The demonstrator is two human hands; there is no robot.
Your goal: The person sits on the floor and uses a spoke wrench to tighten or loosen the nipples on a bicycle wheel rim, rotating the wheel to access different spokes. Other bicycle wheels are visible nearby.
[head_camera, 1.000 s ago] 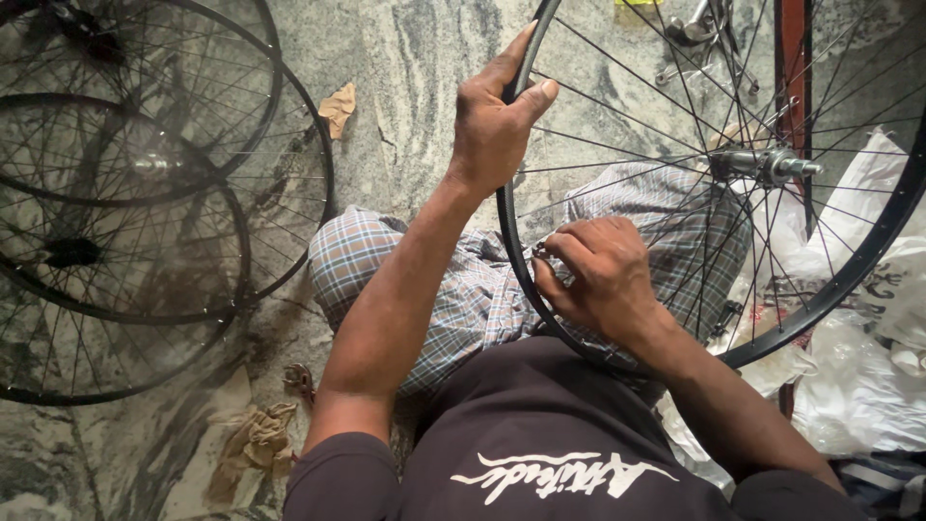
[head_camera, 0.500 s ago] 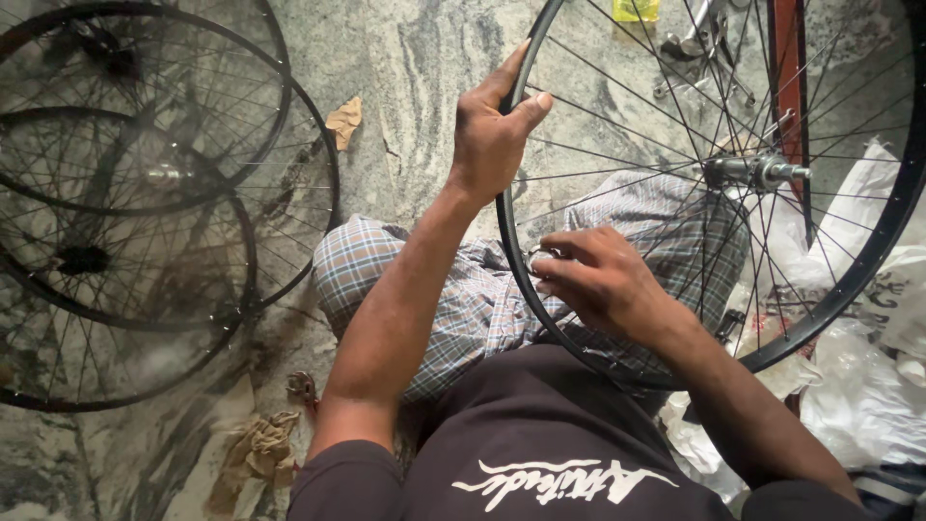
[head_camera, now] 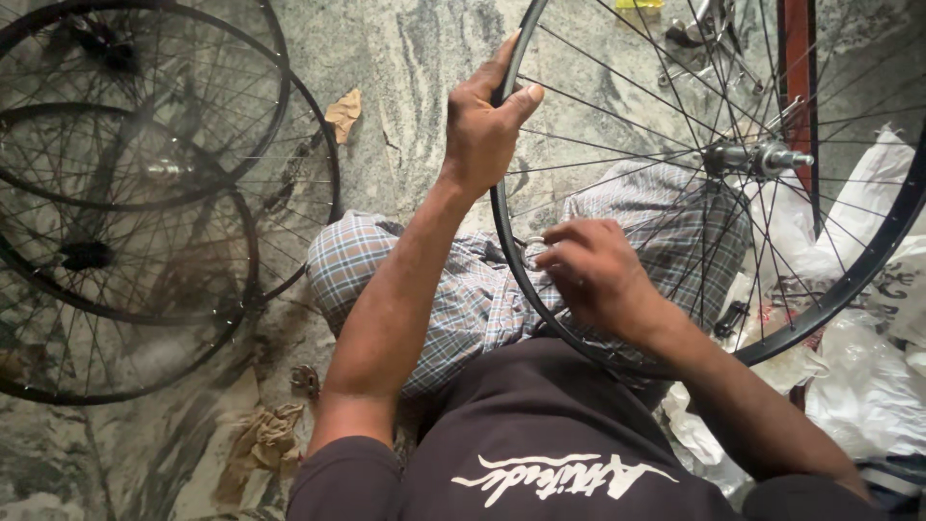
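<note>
Left hand point(head_camera: 482, 130) has a closed grip on the black wheel rim point(head_camera: 503, 241), steadying it upright over the lap; right hand point(head_camera: 596, 275) pinches something small at the rim's inner edge, likely a spoke nipple. Hub point(head_camera: 757, 157) sits right of both; spare wheels point(head_camera: 135, 193) lie aside on the stone floor point(head_camera: 415, 68).

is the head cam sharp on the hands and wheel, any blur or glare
Head view: the left hand and rim are fairly sharp; the right hand is slightly soft at the fingertips. Soft, even light, with mild sheen on the stone floor. The stacked wheels curve with lens distortion near the edge.
</note>
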